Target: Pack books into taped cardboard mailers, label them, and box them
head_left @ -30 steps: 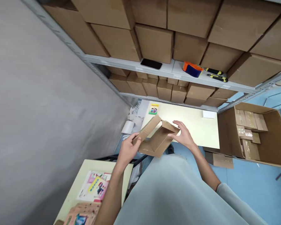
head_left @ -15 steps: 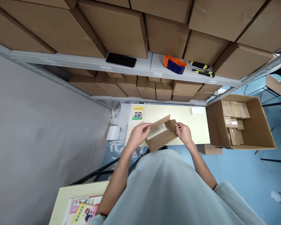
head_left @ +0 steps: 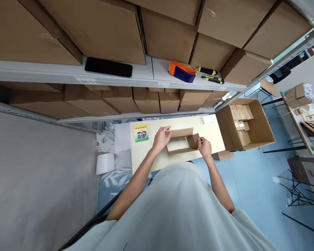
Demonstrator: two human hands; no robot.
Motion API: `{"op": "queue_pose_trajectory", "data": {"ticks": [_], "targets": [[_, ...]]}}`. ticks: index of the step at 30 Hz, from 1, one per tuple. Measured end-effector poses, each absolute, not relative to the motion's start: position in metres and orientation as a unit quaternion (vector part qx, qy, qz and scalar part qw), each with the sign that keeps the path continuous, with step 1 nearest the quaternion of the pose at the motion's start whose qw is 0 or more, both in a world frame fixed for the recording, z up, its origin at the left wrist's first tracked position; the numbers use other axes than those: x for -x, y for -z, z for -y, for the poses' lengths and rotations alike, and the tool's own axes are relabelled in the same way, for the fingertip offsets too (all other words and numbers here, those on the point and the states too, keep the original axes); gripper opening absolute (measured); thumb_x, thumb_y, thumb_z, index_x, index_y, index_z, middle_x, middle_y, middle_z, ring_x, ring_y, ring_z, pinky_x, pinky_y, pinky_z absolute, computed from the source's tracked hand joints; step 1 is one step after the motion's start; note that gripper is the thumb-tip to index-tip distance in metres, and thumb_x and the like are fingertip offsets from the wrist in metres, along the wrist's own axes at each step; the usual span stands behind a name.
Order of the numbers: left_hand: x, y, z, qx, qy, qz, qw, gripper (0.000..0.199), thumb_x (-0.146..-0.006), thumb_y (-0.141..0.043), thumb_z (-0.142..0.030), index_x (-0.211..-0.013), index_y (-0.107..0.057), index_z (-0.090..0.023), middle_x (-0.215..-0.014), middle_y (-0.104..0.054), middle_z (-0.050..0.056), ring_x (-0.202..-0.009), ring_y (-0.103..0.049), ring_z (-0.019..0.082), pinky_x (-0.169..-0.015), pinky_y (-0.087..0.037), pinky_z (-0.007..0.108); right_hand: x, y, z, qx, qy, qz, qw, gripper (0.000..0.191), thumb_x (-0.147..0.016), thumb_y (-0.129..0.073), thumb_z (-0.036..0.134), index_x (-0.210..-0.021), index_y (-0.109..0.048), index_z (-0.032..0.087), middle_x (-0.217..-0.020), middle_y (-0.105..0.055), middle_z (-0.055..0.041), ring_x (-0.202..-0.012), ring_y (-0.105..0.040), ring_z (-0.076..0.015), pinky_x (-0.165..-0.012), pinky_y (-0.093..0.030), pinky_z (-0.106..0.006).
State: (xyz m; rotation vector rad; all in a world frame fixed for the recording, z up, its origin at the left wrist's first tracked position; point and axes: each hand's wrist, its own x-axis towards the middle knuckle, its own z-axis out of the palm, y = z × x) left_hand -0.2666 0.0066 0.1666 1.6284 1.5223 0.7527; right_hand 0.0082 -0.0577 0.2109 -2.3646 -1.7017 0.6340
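Note:
A small brown cardboard box (head_left: 181,132) with its top uncovered lies low over the pale table, its flaps standing up. At its left end is my left hand (head_left: 161,139), thumb and forefinger apart and close against the cardboard. My right hand (head_left: 205,147) pinches the flap at the box's right end. Through the box a pale surface shows. To the left of my left hand lies a booklet (head_left: 141,133) with a yellow and green cover and two cartoon figures.
The pale table (head_left: 143,155) stands beneath a metal shelf (head_left: 141,81) full of cartons. On the shelf are a black phone (head_left: 108,67), an orange and blue tape roll (head_left: 182,71) and utility knives (head_left: 212,79). A big carton (head_left: 261,129) holding small boxes stands at right; a white roll (head_left: 105,164) at left.
The box has gone from tilted in both hands to level and lower at the table. My left hand's fingers have spread from their pinch. The view has shifted and turned.

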Motion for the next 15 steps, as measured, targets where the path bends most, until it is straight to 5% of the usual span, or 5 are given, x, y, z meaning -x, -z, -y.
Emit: {"op": "queue_pose_trajectory", "data": {"ticks": [6,15], "targets": [[0.276,-0.160,0.025,-0.557,-0.336,-0.649,0.394,0.060,-0.091,-0.075,-0.043,-0.143,-0.057,-0.020,-0.148,-0.061,0.018,-0.126,-0.069,0.031,-0.101,-0.062,0.045,-0.014,-0.207,0.045,0.792,-0.230,0.552,0.127,0.036,-0.108,-0.046,0.035,-0.111,-0.079,0.019,-0.096,-0.083,-0.0115,-0.086,-0.076,-0.0267,-0.075,-0.050,-0.031],[0.244,-0.171,0.074,-0.481,-0.315,-0.714,0.399,0.030,-0.091,-0.072,-0.035,-0.116,-0.063,-0.022,-0.119,-0.070,0.009,-0.094,-0.076,0.023,-0.080,-0.065,0.037,-0.040,-0.207,0.025,0.748,-0.277,0.585,0.144,0.028,-0.100,-0.062,0.042,-0.109,-0.078,0.021,-0.107,-0.083,-0.0100,-0.083,-0.076,-0.0235,-0.076,-0.054,-0.032]]}}
